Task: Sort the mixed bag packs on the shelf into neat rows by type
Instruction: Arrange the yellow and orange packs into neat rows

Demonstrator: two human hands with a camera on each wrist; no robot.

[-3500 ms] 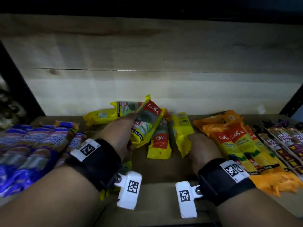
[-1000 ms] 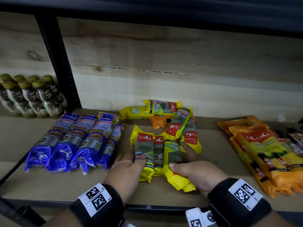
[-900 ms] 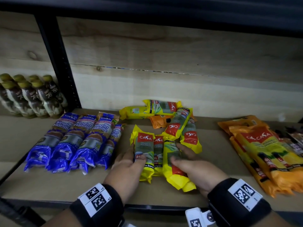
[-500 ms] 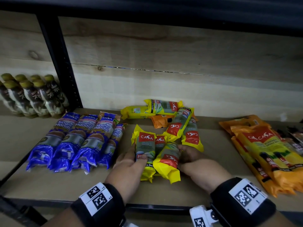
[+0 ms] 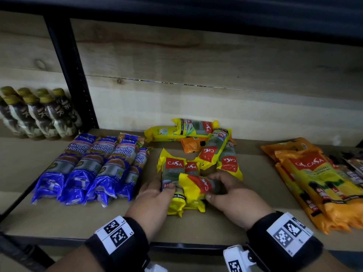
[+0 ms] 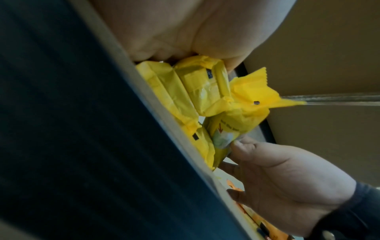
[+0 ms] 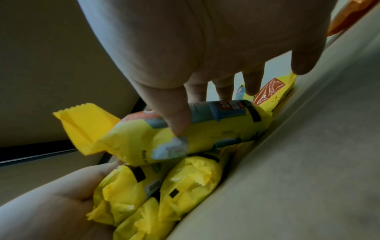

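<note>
On the shelf (image 5: 216, 228), the yellow pack (image 5: 198, 186) pinched by the right hand (image 5: 235, 197) has swung crosswise over the row (image 5: 173, 167) the left hand (image 5: 155, 199) clasps, needing realignment.

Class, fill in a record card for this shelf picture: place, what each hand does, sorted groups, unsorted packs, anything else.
Place: shelf
Left hand: holds the front yellow packs, lying side by side
Right hand: grip round a tilted yellow pack, crosswise over them
Sorted: blue packs in a row, left; orange packs overlapping, right
Unsorted: loose yellow packs and one small orange pack behind, at mixed angles
Other: bottles in the next bay, far left
</note>
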